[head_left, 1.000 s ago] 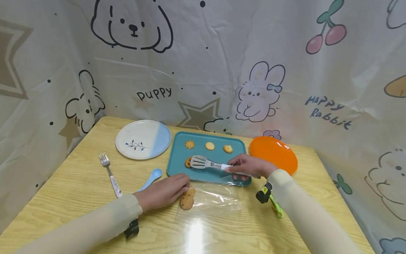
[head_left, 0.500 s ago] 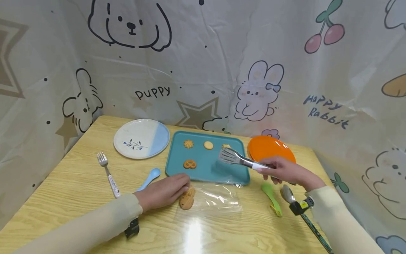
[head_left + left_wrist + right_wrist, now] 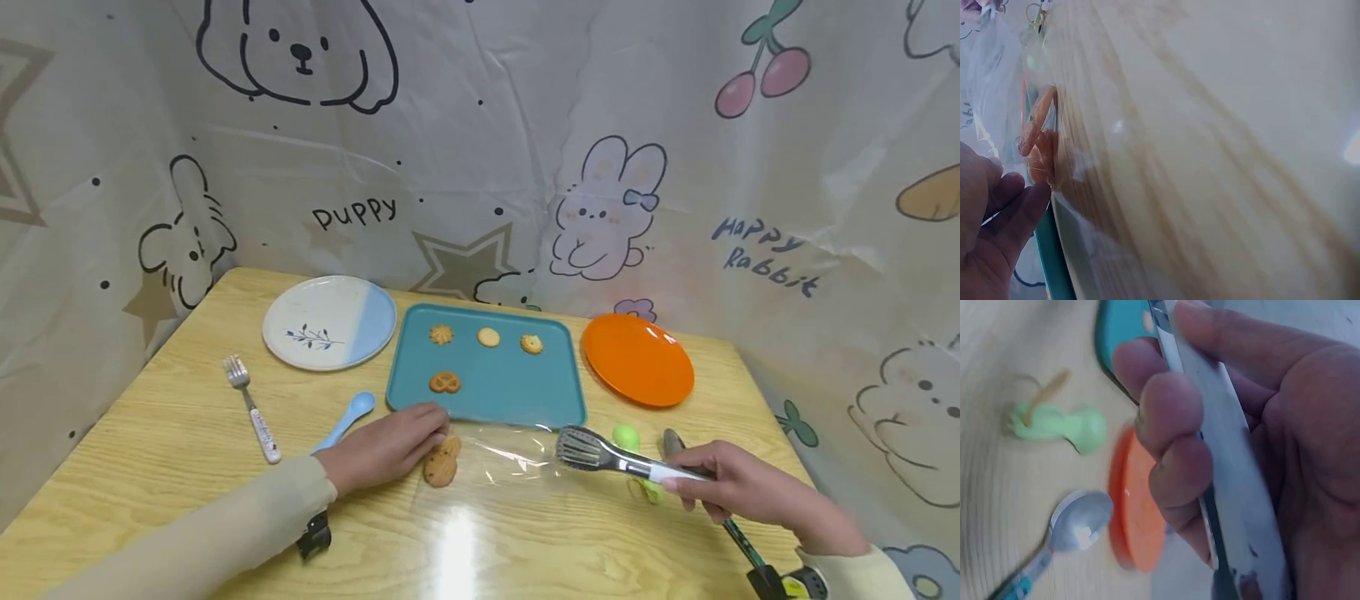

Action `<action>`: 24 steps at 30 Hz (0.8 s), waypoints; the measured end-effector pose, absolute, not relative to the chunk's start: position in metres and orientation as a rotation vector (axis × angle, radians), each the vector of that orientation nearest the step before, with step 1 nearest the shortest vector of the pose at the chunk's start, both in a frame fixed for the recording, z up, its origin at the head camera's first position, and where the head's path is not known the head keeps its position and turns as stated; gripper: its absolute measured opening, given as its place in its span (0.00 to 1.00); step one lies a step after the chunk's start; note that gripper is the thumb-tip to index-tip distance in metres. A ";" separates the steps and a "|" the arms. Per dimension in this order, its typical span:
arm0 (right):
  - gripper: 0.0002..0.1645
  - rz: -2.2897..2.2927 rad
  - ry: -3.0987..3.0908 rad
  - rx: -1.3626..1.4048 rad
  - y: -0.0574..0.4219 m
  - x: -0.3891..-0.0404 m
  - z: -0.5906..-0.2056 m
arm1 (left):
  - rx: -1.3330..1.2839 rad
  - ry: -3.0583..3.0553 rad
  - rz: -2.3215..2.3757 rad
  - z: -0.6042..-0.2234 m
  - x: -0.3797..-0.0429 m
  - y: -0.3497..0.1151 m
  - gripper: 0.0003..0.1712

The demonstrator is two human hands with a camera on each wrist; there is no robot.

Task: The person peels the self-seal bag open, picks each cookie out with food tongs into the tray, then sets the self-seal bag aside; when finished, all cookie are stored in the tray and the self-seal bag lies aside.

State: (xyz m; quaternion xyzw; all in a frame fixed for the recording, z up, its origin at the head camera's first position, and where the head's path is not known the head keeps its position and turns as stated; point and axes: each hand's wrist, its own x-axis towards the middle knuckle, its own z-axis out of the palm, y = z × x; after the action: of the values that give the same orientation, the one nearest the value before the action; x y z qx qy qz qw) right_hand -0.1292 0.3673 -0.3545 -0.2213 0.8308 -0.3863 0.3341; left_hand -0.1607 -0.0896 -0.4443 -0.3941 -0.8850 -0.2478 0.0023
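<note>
My right hand (image 3: pixel 750 487) grips a pair of metal tongs (image 3: pixel 622 460), held over the right side of the table with nothing between their slotted ends. In the right wrist view, fingers curl round the tongs' handle (image 3: pixel 1225 462). The left hand (image 3: pixel 393 446) pinches the edge of a clear plastic bag (image 3: pixel 510 457) lying in front of the tray. Inside the bag, near the left fingertips, are brown cookies (image 3: pixel 440 472). On the teal tray (image 3: pixel 517 392) sit a pretzel-shaped cookie (image 3: pixel 445 382), a star-shaped cookie (image 3: pixel 441 334), a round one (image 3: pixel 488 337) and a scalloped one (image 3: pixel 532 344).
A white-and-blue plate (image 3: pixel 330 325) stands left of the tray, an orange plate (image 3: pixel 637 362) right of it. A fork (image 3: pixel 252 408) and a blue spoon (image 3: pixel 352 412) lie at left. A green spoon-like item (image 3: pixel 626 437) and a metal spoon (image 3: pixel 672 442) lie at right.
My right hand has moved the tongs from over the pretzel-shaped cookie rightward and toward me, off the tray. The cookie stays on the tray. The left hand stays at the bag.
</note>
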 end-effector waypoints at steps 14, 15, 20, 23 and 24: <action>0.16 -0.873 2.063 -0.747 0.293 -0.165 -0.387 | -1.254 -2.793 -0.779 -0.444 -0.162 -0.088 0.06; 0.16 -0.880 2.039 -0.759 0.288 -0.167 -0.389 | -1.258 -2.791 -0.778 -0.444 -0.162 -0.088 0.06; 0.17 -0.900 1.968 -0.821 0.271 -0.173 -0.394 | -1.260 -2.789 -0.751 -0.445 -0.162 -0.088 0.06; 0.16 -0.904 1.937 -0.827 0.264 -0.176 -0.397 | -1.269 -2.804 -0.755 -0.444 -0.161 -0.087 0.06; 0.15 -0.901 1.932 -0.829 0.262 -0.176 -0.397 | -1.273 -2.807 -0.756 -0.444 -0.161 -0.087 0.06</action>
State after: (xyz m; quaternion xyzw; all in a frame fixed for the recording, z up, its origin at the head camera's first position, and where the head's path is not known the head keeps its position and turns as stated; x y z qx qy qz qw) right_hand -0.1762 0.2621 -0.3974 -0.3298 0.7689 -0.3586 0.4141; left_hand -0.1613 -0.0872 -0.4440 -0.4011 -0.8844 -0.2381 -0.0162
